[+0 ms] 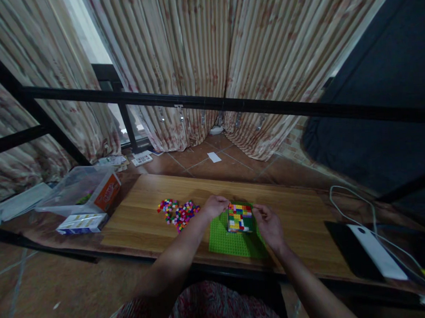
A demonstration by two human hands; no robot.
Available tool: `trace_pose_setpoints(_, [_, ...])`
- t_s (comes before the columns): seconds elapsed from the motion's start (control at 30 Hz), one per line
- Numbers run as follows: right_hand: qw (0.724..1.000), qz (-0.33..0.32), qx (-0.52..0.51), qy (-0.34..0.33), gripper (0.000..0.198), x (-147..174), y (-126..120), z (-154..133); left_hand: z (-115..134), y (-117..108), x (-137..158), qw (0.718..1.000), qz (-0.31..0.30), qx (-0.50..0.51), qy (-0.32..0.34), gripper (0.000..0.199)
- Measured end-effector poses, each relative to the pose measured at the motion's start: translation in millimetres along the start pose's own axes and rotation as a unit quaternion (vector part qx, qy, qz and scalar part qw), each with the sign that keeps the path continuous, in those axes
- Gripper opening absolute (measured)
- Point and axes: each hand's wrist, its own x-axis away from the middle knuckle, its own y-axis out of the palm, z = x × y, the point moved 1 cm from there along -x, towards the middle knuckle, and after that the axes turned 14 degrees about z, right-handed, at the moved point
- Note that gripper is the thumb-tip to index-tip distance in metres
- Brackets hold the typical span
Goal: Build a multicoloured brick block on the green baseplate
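Observation:
A block built of small toy bricks (240, 218), in red, yellow, green, blue and white, stands on the green studded baseplate (224, 244). My left hand (216, 206) reaches to the far left corner of the block, fingertips pinched together. At the far right corner is my right hand (269, 225), its fingers curled and closed, with the tips beside the bricks. Anything small within either pinch is too tiny to make out. Loose multicoloured bricks (184, 215) lie in a spread pile left of the baseplate.
The wooden board (130, 220) bears the bricks and baseplate. To its left are a clear plastic bin (68, 192) and a flat box (82, 223). On the right lie a white phone-shaped slab (376, 252), a dark panel (352, 249) and a white cable (374, 212). A black rail (202, 102) crosses beyond.

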Motion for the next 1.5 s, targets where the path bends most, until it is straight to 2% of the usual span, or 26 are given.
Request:
trace_pose_setpoints(0.23, [0.998,-0.001,-0.034,0.052,0.049,3,27,-16,-7,2,1,0.999,-0.001,0.018,0.033,0.021])
trace_pose_setpoints(0.4, [0.998,-0.016,-0.022,0.055,0.056,6,39,-18,-4,0,6,0.998,-0.001,0.018,0.054,0.022])
trace_pose_setpoints(0.53, [0.998,-0.032,-0.016,0.047,0.052,9,47,-14,-4,-1,10,0.996,-0.003,0.023,0.085,0.022])
trace_pose_setpoints(0.87, [0.999,-0.017,0.043,-0.015,0.047,14,46,-19,-5,0,12,0.995,0.012,0.004,0.095,0.021])
trace_pose_setpoints(1.23, [0.997,-0.013,0.071,-0.026,0.049,16,48,-22,-4,4,16,0.995,0.054,0.033,0.079,0.016])
trace_pose_setpoints(1.5, [0.994,0.007,0.102,-0.037,0.054,17,50,-16,-1,11,18,0.993,0.097,-0.014,0.069,0.016])
